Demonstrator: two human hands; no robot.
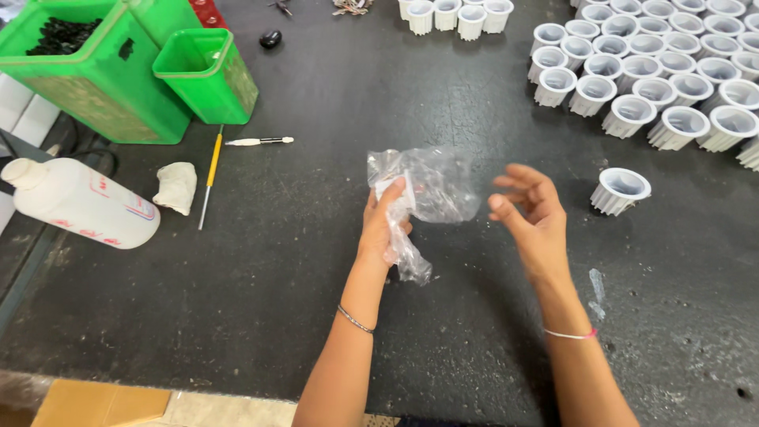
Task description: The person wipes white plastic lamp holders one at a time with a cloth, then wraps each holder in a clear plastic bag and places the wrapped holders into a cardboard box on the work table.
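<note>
Head view: left hand [385, 223] pinches a crumpled clear plastic bag [427, 190] above the dark surface [316, 261], freeing the spread, empty right hand [531, 212] beside it.

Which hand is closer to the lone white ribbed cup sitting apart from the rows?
Right. The right hand hovers open just left of the lone white cup, not touching it. The left hand is farther left, gripping a clear plastic bag.

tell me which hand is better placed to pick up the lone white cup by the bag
Right. The right hand is open and empty, close beside the lone cup. The left hand is busy holding the plastic bag and sits farther away.
</note>
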